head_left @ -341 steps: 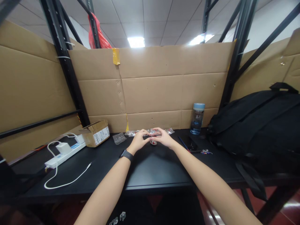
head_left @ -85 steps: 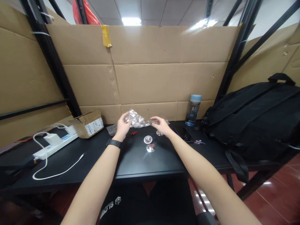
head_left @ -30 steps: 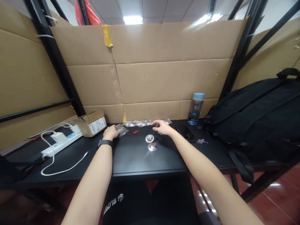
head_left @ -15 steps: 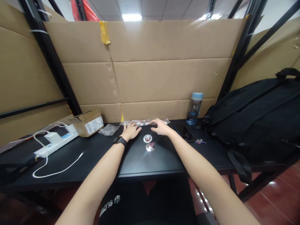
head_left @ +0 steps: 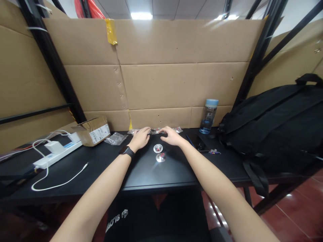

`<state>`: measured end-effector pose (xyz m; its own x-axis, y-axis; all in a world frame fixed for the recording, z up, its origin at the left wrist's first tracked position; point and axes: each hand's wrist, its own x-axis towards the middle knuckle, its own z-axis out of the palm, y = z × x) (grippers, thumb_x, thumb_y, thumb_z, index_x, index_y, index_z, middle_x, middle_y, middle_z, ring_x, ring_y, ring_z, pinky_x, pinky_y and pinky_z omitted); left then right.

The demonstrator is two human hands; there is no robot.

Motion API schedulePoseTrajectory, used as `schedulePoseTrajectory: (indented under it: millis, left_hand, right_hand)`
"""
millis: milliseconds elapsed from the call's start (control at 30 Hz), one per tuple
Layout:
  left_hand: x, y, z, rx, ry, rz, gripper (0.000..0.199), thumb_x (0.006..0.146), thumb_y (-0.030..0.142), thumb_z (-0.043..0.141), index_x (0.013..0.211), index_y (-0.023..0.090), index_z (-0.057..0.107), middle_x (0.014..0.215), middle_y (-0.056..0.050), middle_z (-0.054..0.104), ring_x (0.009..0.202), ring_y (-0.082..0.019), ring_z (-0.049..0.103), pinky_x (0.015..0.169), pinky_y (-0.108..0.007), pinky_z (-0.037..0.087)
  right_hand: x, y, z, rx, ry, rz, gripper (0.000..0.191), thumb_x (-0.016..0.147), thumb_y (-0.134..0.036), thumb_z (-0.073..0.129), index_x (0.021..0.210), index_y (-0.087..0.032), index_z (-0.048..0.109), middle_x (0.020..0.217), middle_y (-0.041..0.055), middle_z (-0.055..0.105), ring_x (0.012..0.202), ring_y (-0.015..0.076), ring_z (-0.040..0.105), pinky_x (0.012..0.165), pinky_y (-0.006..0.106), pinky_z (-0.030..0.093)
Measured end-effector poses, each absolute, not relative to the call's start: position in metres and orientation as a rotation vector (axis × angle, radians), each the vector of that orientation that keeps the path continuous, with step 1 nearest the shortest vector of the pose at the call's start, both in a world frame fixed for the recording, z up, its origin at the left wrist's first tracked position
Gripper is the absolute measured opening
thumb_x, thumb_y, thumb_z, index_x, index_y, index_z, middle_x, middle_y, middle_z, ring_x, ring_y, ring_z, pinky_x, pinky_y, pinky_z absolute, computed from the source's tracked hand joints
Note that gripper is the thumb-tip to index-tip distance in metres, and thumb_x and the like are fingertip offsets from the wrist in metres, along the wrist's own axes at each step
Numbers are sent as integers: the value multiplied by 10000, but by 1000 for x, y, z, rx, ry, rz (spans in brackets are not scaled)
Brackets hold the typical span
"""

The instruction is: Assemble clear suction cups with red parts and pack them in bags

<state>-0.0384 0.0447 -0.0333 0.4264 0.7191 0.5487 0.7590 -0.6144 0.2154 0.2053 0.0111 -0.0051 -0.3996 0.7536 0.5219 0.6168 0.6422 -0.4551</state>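
At the back of the black table lies a row of small clear plastic packets (head_left: 156, 130) with red bits inside. My left hand (head_left: 141, 138), a dark watch on its wrist, rests over the left part of this row, fingers stretched forward and hiding some packets. Close by on the right, my right hand (head_left: 172, 136) has its thumb and fingers apart near the row's right part, with nothing visible between them. Nearer to me lie two clear, round, suction-cup-like discs with red marks: a back disc (head_left: 158, 148) and a front disc (head_left: 160, 157).
To the left are an open cardboard box (head_left: 97, 131), a crumpled clear bag (head_left: 116, 138) and a white power strip (head_left: 57, 155) with a loose cable. On the right stand a water bottle (head_left: 209, 116) and a black backpack (head_left: 275, 124), with a phone (head_left: 199, 143) nearby. Cardboard walls the back.
My left hand has moved slightly forward onto the packets, its fingers drawn closer together. My right hand has hardly moved. The view has shifted a little; both discs stay put.
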Motion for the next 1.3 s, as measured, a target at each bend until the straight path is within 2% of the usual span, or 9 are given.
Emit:
schedulePoseTrajectory:
  millis: [167, 400, 533, 633, 800, 967, 1100, 1200, 1300]
  left_hand:
    - [-26, 22, -17, -2691, -1168, -1120, 605, 911, 106, 449, 1496, 245, 512, 1543, -112, 501, 1416, -296, 470, 1179, -511, 339]
    - [-16, 4, -5, -2719, -1015, -1292, 584, 903, 61, 420, 1435, 250, 571, 1479, -85, 560, 1361, -240, 531, 1150, -464, 416]
    - [-20, 3, -3, -2663, -1093, -1277, 637, 855, 7, 408, 1416, 249, 590, 1463, -78, 579, 1414, -258, 469, 1167, -530, 380]
    - [-20, 3, -1, -2649, -1108, -1333, 652, 830, -8, 415, 1397, 248, 611, 1450, -79, 589, 1423, -262, 457, 1172, -539, 375]
    - [-19, -5, 7, -2674, -1062, -1644, 398, 871, 89, 524, 1190, 204, 732, 1261, -90, 688, 1218, -235, 625, 1103, -417, 479]
    - [-22, -5, 6, -2818, -1099, -1850, 197, 889, 237, 638, 1014, 181, 779, 1081, -94, 755, 960, -218, 723, 874, -345, 588]
    - [-25, 3, -1, -2934, -1163, -1895, 184, 840, 263, 713, 979, 158, 772, 1027, -105, 775, 896, -224, 740, 870, -370, 596]
    - [-25, 7, -6, -2951, -1193, -1961, 279, 807, 247, 742, 1069, 150, 722, 1050, -106, 759, 879, -207, 741, 866, -359, 593]
    - [-24, 8, -9, -2922, -1222, -2102, 559, 792, 233, 757, 1310, 176, 553, 1100, -98, 725, 855, -172, 735, 818, -314, 586]
  right_hand:
    - [205, 13, -8, -1047, -2049, 219, 456, 800, -183, 786, 1235, -176, 652, 1218, 120, 663, 1151, 260, 614, 1023, 419, 478]
    - [201, 12, -5, -994, -1942, 707, 353, 834, -165, 730, 1183, -154, 675, 1080, 82, 736, 651, 113, 641, 665, 266, 549]
    - [199, 11, -5, -909, -1901, 807, 503, 783, -246, 812, 1248, -153, 645, 1129, 111, 729, 754, 155, 699, 686, 264, 565]
    - [200, 13, -5, -902, -1869, 771, 373, 842, -326, 759, 1168, -156, 695, 1020, 94, 756, 781, 184, 720, 719, 286, 570]
    - [210, 17, 1, -945, -1854, 677, 248, 895, -374, 666, 922, -145, 758, 832, 75, 762, 689, 191, 701, 679, 294, 543]
    - [215, 15, 7, -937, -1935, 686, 250, 859, -383, 698, 878, -148, 781, 763, 60, 756, 640, 183, 670, 657, 293, 527]
    - [214, 11, 10, -896, -1954, 666, 270, 844, -396, 712, 895, -143, 791, 764, 66, 758, 640, 183, 660, 640, 293, 526]
    - [212, 9, 12, -902, -1957, 636, 282, 850, -410, 708, 906, -146, 789, 753, 64, 754, 629, 179, 650, 624, 291, 522]
    - [210, 10, 11, -870, -1918, 597, 282, 874, -415, 682, 928, -156, 781, 790, 66, 755, 650, 182, 656, 638, 301, 536]
